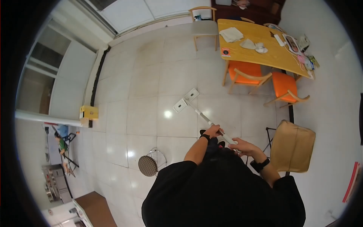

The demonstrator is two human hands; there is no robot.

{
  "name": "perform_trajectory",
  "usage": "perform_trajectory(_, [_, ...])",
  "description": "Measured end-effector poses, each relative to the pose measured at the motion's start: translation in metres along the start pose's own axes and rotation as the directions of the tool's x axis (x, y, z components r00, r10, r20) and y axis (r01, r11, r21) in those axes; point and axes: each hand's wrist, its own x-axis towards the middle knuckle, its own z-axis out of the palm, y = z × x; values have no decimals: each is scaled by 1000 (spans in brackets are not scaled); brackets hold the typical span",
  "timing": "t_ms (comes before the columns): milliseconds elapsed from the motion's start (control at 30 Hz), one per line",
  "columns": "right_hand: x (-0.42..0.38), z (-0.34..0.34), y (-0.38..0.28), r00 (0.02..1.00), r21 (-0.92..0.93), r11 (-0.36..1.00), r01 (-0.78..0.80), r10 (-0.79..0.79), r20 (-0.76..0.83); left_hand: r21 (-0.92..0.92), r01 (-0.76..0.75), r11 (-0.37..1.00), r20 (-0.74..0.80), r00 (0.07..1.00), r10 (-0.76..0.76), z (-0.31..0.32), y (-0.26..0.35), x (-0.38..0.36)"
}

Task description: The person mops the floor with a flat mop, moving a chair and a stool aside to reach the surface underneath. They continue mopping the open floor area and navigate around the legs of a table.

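A person in a black top [223, 189] gripped a flat mop [204, 118] on a pale tiled floor [151, 83]. The left hand [213, 131] was closed around the pole lower down; the right hand [244, 146] was curled about the thick upper end, though from where I stood its fingertips were hard to make out. The gap between the two holds seemed suited to leverage, one hand steering while the other steadied. The pole slanted ahead of the feet, and the white rectangular head [191, 95] lay flat on the tiles, a placement that likely kept its full underside against the floor.

The glossy surface threw back bright spots of light, with a duller brownish patch [145, 49] farther off. A round patterned stool [148, 165] stood to the person's left. Ahead and to the right, a wooden table [257, 34] bore crumpled white cloths [231, 34], with small items crowded along its wall side. Two orange-seated chairs [245, 71] stood at its near edge, seemingly drawn in to save room. A tan chair [293, 147] stood just beside the right arm, and a yellow box [89, 112] sat by the left wall.
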Motion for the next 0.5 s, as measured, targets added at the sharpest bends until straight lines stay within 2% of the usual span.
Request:
perform_trajectory(67, [-9,-6,39,991,-201,979,-26,-2,-137,-59,50,997,-31,998,-52,17,-23,-4])
perform_trajectory(100, [-14,-5,55,990,-187,982,-30,4,-140,-52,64,997,-31,997,-65,17,-42,2])
perform_trajectory(167, [-21,3,81,899,-447,894,34,-222,-377,160,-48,986,187,982,18,12,-72,11])
perform_trajectory(200, [-21,5,93,900,-440,897,40,-224,-375,-18,118,993,39,992,-117,23,-76,6])
perform_trajectory(267, [-23,10,109,828,-637,770,-37,-334,-451,3,148,989,68,987,-148,26,-80,-1])
perform_trajectory(300, [-21,13,109,824,-629,777,-35,-334,-458,16,180,984,103,978,-181,23,-83,0])
perform_trajectory(367, [-14,19,104,880,-531,833,-154,-128,-457,-25,213,977,115,971,-209,16,-78,-1])
perform_trajectory(433, [9,33,109,869,-571,812,-120,-192,-456,-14,280,960,3,960,-280,4,-68,-9])
perform_trajectory(467, [20,40,110,858,-618,780,-94,-251,-447,72,292,954,-74,955,-287,-3,-64,-8])
perform_trajectory(500, [26,45,108,854,-609,788,-94,-251,-457,86,296,951,-73,954,-291,-13,-61,-2])
